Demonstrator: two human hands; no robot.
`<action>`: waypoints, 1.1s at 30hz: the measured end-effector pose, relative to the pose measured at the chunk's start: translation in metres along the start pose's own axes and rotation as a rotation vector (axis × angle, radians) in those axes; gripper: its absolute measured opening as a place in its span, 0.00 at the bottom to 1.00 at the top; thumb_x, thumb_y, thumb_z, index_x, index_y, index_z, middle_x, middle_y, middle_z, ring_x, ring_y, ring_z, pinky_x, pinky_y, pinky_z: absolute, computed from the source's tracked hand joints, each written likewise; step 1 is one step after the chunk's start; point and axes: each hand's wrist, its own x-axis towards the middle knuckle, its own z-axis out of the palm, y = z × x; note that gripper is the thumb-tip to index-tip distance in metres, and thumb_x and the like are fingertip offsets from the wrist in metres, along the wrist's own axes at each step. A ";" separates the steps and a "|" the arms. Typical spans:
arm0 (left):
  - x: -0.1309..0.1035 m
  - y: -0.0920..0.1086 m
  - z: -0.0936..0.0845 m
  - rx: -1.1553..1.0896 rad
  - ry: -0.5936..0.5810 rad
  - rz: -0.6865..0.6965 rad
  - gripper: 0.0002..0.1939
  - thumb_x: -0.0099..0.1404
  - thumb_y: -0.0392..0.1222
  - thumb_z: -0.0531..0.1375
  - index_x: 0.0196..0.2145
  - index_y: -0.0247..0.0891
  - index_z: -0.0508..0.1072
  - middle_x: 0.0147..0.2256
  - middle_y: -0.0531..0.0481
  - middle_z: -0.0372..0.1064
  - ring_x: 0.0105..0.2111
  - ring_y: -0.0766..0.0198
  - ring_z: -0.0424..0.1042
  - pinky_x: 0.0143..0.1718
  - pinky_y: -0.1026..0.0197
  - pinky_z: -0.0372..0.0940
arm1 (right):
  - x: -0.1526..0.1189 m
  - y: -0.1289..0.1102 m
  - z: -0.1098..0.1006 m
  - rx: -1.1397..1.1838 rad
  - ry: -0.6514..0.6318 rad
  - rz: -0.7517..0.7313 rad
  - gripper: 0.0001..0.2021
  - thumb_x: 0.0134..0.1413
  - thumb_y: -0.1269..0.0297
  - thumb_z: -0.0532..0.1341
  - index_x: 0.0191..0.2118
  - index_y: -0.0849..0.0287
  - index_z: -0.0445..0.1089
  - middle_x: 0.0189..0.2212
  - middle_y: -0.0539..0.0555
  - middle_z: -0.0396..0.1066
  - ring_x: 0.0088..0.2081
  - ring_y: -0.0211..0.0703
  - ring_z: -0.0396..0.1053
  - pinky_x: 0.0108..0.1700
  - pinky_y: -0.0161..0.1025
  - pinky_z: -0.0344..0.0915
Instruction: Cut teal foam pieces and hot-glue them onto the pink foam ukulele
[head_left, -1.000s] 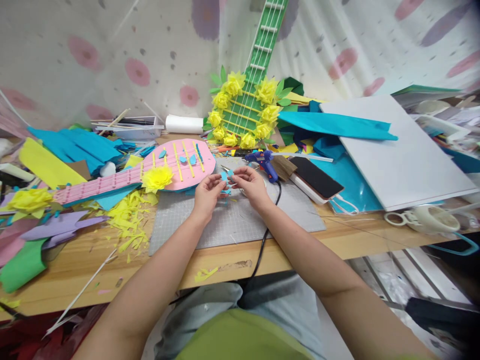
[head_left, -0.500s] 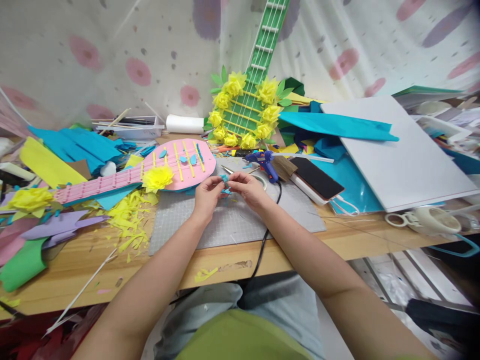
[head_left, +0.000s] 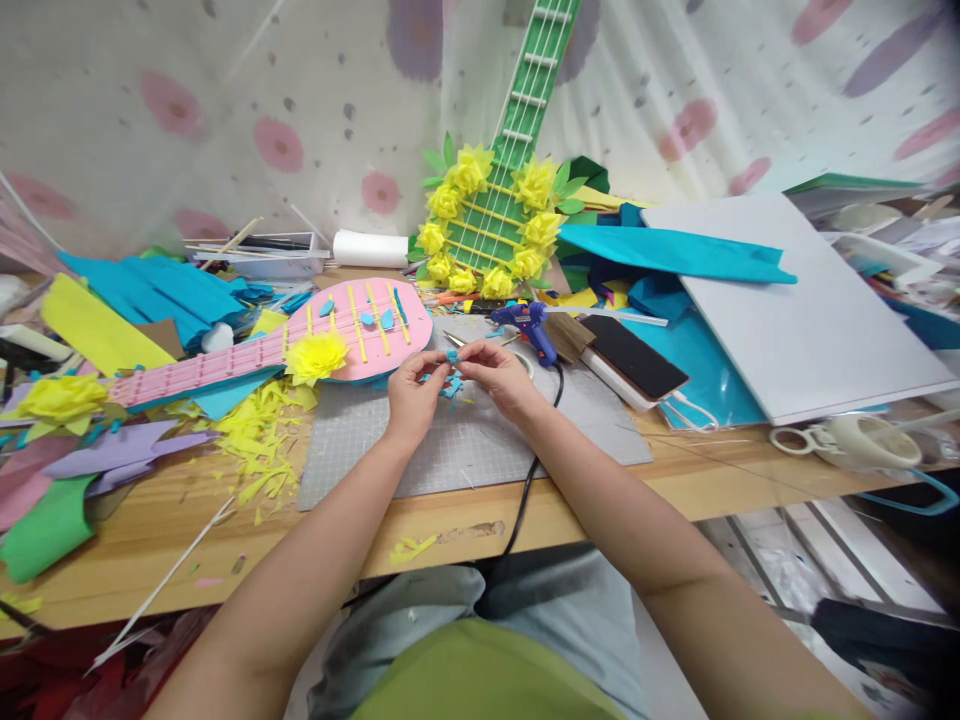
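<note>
Between the fingertips of my left hand and my right hand is a small piece of blue paper. Both hands pinch it above the grey cutting mat. Small blue scraps lie on the mat just beneath. Behind my left hand rests a pink paper guitar with yellow strips, blue leaf shapes and a yellow paper flower. Scissors lie partly hidden behind my right hand. Further right is a blue glue gun.
A green guitar ringed with yellow flowers leans at the back. Yellow clippings cover the table left of the mat. A phone, a white board and a cream cup are on the right. A black cable crosses the mat.
My fingers have shifted slightly around the blue paper piece, which now shows flatter between the fingertips. More of the blue scraps under my hands is visible. The rest has stayed put.
</note>
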 end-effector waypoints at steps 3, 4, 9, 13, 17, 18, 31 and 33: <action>-0.001 0.001 0.000 0.047 -0.002 0.060 0.07 0.49 0.40 0.63 0.29 0.36 0.75 0.29 0.52 0.69 0.27 0.66 0.71 0.27 0.63 0.69 | -0.001 -0.001 0.000 -0.002 -0.015 0.003 0.13 0.31 0.60 0.71 0.26 0.57 0.70 0.25 0.46 0.69 0.28 0.33 0.64 0.35 0.34 0.62; -0.001 0.001 0.000 0.045 -0.003 0.052 0.07 0.49 0.41 0.63 0.29 0.36 0.75 0.28 0.52 0.69 0.26 0.66 0.71 0.27 0.63 0.68 | -0.001 -0.002 0.000 -0.001 -0.010 0.011 0.13 0.31 0.60 0.71 0.26 0.57 0.70 0.25 0.46 0.69 0.28 0.32 0.64 0.34 0.34 0.62; -0.001 0.009 0.004 -0.132 -0.001 -0.195 0.15 0.43 0.42 0.66 0.31 0.35 0.72 0.25 0.54 0.68 0.23 0.68 0.68 0.24 0.64 0.66 | 0.000 -0.003 -0.001 0.048 0.074 0.060 0.15 0.29 0.61 0.71 0.25 0.57 0.68 0.21 0.43 0.66 0.23 0.30 0.62 0.29 0.32 0.59; 0.000 0.012 0.004 -0.223 0.009 -0.327 0.14 0.40 0.40 0.66 0.27 0.35 0.70 0.24 0.56 0.65 0.22 0.72 0.65 0.22 0.66 0.65 | 0.001 -0.007 -0.001 0.076 0.136 0.086 0.15 0.28 0.62 0.71 0.26 0.58 0.67 0.20 0.42 0.64 0.22 0.29 0.61 0.26 0.31 0.58; 0.002 0.015 0.002 -0.294 0.021 -0.376 0.11 0.41 0.39 0.63 0.26 0.36 0.68 0.23 0.57 0.62 0.23 0.72 0.65 0.21 0.68 0.65 | 0.000 -0.010 -0.004 0.060 0.212 0.098 0.17 0.26 0.63 0.71 0.28 0.58 0.67 0.20 0.42 0.64 0.21 0.28 0.61 0.26 0.30 0.57; 0.002 0.015 0.002 -0.312 0.026 -0.380 0.11 0.42 0.38 0.63 0.25 0.36 0.67 0.23 0.57 0.63 0.23 0.71 0.66 0.21 0.68 0.65 | 0.001 -0.011 -0.005 0.045 0.232 0.097 0.17 0.26 0.63 0.71 0.28 0.58 0.67 0.21 0.42 0.64 0.21 0.28 0.61 0.26 0.30 0.58; 0.005 0.023 0.001 -0.220 0.074 -0.412 0.07 0.55 0.33 0.57 0.33 0.35 0.63 0.25 0.55 0.68 0.21 0.70 0.71 0.17 0.68 0.66 | 0.072 -0.023 -0.006 -1.026 0.131 -0.007 0.04 0.43 0.73 0.60 0.30 0.61 0.68 0.28 0.51 0.71 0.29 0.36 0.68 0.34 0.35 0.64; 0.006 0.022 0.001 -0.194 0.055 -0.399 0.08 0.55 0.33 0.58 0.34 0.35 0.63 0.26 0.54 0.69 0.22 0.69 0.71 0.17 0.68 0.66 | 0.088 -0.024 -0.003 -1.212 0.132 0.001 0.06 0.45 0.73 0.60 0.32 0.61 0.70 0.32 0.53 0.73 0.34 0.39 0.70 0.39 0.36 0.65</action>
